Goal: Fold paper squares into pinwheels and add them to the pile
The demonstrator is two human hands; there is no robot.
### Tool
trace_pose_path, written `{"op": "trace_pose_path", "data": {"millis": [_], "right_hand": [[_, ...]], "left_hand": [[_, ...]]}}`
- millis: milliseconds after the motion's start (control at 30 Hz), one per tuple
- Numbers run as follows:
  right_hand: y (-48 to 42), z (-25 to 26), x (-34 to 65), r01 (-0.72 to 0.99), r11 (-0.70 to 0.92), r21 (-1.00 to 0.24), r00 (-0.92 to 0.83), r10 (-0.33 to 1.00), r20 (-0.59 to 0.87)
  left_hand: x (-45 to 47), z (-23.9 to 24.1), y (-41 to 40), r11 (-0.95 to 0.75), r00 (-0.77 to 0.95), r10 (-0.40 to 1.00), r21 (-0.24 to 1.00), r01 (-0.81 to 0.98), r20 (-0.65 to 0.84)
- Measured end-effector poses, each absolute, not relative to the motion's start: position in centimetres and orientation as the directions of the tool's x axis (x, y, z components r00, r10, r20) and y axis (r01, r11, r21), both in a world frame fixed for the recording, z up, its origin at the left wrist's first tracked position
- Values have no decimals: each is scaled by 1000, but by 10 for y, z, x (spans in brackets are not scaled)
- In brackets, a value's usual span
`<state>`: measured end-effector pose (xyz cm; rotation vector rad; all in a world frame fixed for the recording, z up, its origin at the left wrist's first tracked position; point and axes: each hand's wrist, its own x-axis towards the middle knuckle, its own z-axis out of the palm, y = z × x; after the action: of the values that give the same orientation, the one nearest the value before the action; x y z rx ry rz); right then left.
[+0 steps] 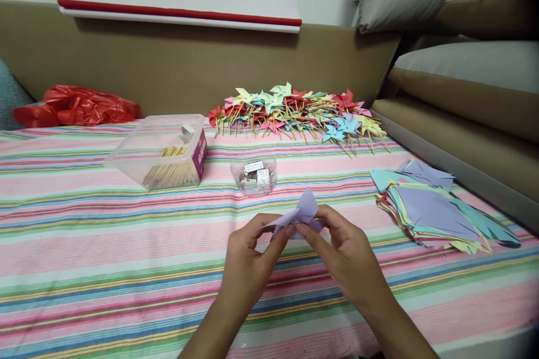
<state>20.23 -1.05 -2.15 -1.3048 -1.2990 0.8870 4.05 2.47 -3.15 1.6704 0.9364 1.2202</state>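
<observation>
My left hand (248, 258) and my right hand (343, 255) both pinch a folded purple paper piece (304, 210) just above the striped cloth, fingertips meeting at its lower edge. Its flaps stand up between the two hands. Right behind it sits a small clear bag of pins (254, 176). A clear plastic box of wooden sticks (162, 151) lies further left. A stack of cut coloured paper squares (438, 210), purple on top, lies to the right of my right hand.
A heap of finished paper pinwheels on sticks (297, 112) lies at the back of the striped cloth (84, 247). A red plastic bag (78, 106) sits at the far left. Sofa cushions (467, 78) rise on the right.
</observation>
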Motion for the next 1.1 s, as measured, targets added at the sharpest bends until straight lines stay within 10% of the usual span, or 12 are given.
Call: {"op": "trace_pose_path", "data": {"millis": [400,667,1100], "right_hand": [[-10,-22,204,296,247,-923,55,960,274],[-12,-20,206,603,606,-519,-140,721,678],[-14,-14,206,680,632,-372,-172,631,756]], "left_hand": [[30,-30,25,-537,315,829,815,217,463],[12,-34,30,-908,486,419,351,229,767],[8,-32,32,-900,456,431,334,279,779]]}}
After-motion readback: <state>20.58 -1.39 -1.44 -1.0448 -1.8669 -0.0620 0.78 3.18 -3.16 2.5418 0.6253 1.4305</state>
